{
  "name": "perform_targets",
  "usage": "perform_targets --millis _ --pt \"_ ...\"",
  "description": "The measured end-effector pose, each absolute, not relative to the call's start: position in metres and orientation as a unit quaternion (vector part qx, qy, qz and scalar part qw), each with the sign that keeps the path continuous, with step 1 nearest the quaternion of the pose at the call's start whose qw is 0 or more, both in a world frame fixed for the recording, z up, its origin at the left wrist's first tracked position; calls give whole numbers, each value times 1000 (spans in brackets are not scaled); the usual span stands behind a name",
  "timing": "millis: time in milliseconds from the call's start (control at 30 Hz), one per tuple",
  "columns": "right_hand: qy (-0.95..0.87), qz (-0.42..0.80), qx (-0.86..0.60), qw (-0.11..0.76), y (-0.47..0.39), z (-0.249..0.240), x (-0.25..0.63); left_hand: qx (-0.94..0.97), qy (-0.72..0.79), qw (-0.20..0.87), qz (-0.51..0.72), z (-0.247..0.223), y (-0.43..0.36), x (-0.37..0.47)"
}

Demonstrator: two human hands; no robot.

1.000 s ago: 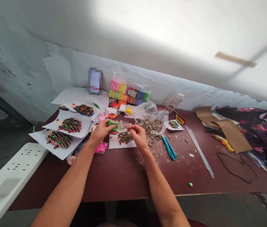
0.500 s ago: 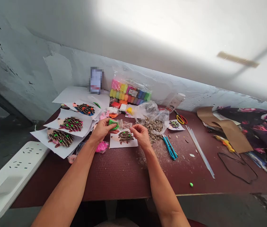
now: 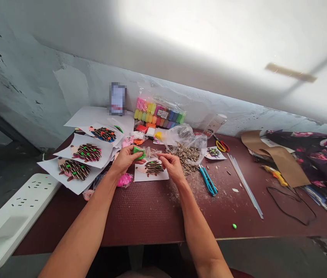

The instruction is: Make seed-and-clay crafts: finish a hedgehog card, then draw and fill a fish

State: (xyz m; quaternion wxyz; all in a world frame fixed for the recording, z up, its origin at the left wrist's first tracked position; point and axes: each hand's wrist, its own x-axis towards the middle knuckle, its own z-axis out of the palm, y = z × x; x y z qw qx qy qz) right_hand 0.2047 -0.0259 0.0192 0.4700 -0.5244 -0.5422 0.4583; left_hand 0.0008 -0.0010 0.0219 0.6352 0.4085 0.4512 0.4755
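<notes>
A piece of green modelling clay in clear wrapping [image 3: 139, 152] is pinched in my left hand [image 3: 125, 159]. My right hand [image 3: 172, 166] has its thumb and fingertips pressed together just above the right side of a hedgehog card [image 3: 151, 177]; what they hold, if anything, is too small to make out. The card lies flat on the table, its hedgehog covered in dark striped seeds with a few green bits. Behind the right hand is a pile of striped seeds [image 3: 190, 154], partly under a clear plastic bag [image 3: 182, 135].
Several finished-looking hedgehog cards [image 3: 86, 152] overlap at left, near a white power strip [image 3: 26, 204]. A pack of coloured clay [image 3: 160, 112] leans on the wall. A blue cutter [image 3: 208, 180], scissors [image 3: 222, 146], glue sticks [image 3: 246, 185] and a glue gun [image 3: 277, 175] lie rightward.
My right hand has shifted slightly left, its fingertips nearer the green clay packet. The left hand stays almost where it was, still holding the clay.
</notes>
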Motion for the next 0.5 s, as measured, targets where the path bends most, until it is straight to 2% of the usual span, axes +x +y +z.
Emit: perform_targets --millis 500 --pt "-619 348 -553 436 -27 15 205 413 451 633 474 22 -1 -1"
